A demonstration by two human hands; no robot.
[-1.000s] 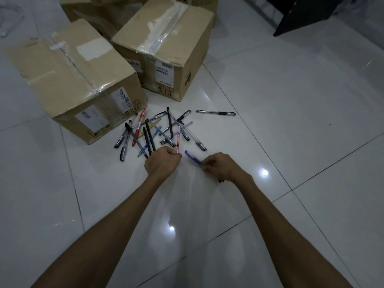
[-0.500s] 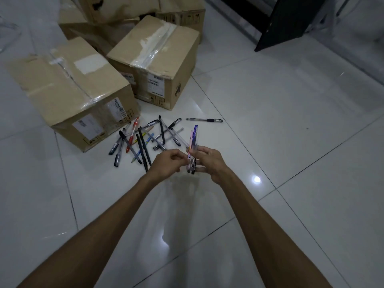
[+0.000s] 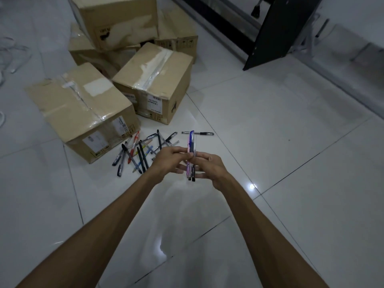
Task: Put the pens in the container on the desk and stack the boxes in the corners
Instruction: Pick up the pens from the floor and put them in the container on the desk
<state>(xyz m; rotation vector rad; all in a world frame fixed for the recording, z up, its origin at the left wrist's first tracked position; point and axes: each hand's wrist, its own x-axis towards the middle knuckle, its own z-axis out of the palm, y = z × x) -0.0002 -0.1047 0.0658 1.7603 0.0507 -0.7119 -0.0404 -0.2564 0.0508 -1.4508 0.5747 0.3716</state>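
Above the white tiled floor, both hands meet around a small upright bundle of pens (image 3: 191, 144), purple, pink and black. My right hand (image 3: 209, 167) grips the bundle near its lower half. My left hand (image 3: 168, 158) touches it from the left with its fingertips. Behind the hands, a pile of several loose pens (image 3: 138, 153) lies on the floor, and one black pen (image 3: 199, 133) lies apart to the right. Two taped cardboard boxes (image 3: 83, 109) (image 3: 153, 80) stand just beyond the pens, with more boxes (image 3: 116, 21) heaped behind them.
A black desk leg (image 3: 270, 36) slants down at the upper right, with a dark base along the wall. White cables (image 3: 8, 59) lie at the far left. Bare white tiles spread to the right and toward me.
Both hands rose from the floor with pens and came together in the air. The view tilted upward, showing more boxes and the desk leg.
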